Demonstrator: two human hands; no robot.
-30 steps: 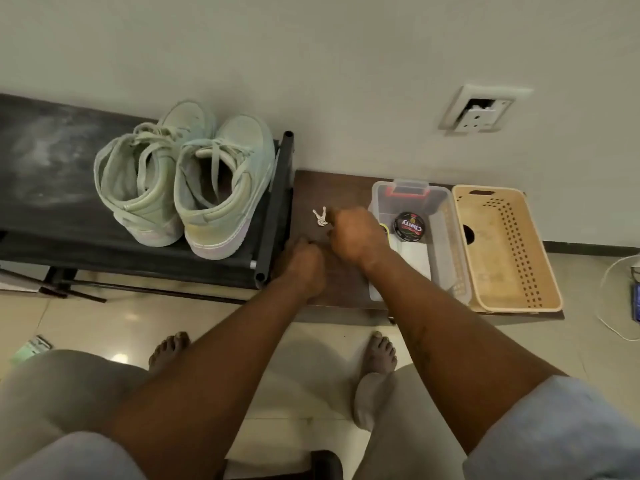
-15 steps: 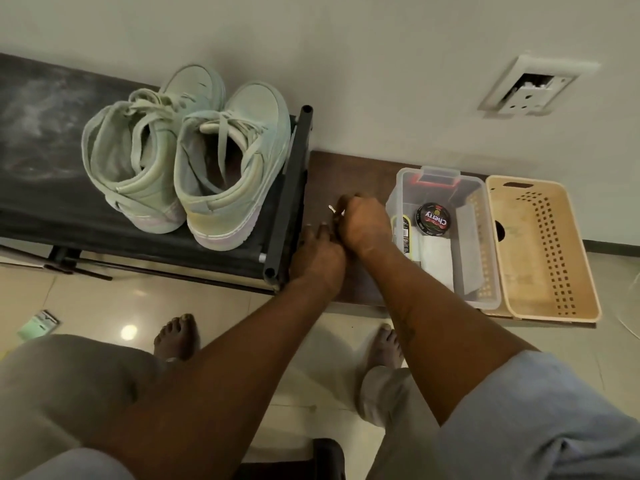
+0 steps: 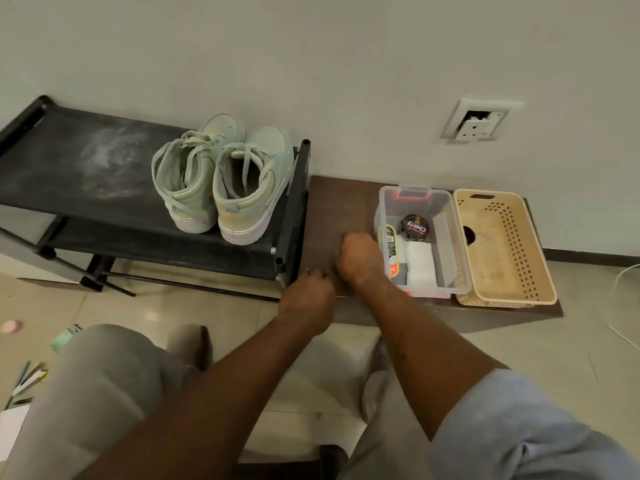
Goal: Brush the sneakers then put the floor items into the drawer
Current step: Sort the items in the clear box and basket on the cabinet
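Note:
A pair of pale green high-top sneakers (image 3: 225, 188) stands on the right end of a black shoe rack (image 3: 86, 174). Right of the rack is a low brown cabinet (image 3: 339, 202). My right hand (image 3: 360, 261) is curled into a fist on the cabinet top near its front edge, beside a clear box (image 3: 446, 209). The small white key-like object seen earlier no longer shows on the wood. My left hand (image 3: 306, 296) has its fingers curled at the cabinet's front edge; what they hold is hidden. Pens (image 3: 27, 379), a green packet (image 3: 64, 337) and a pink item (image 3: 12, 326) lie on the floor at left.
The clear box holds a black polish tin (image 3: 414, 225), a tube and a white block. A beige perforated basket (image 3: 502, 244) stands to its right. A wall socket (image 3: 479, 121) is above, and a white cable (image 3: 623, 299) lies on the tiles at far right.
My right hand closed over the small white object on the cabinet top and drew back toward the front edge. My left hand moved to the front edge too. The camera pulled back.

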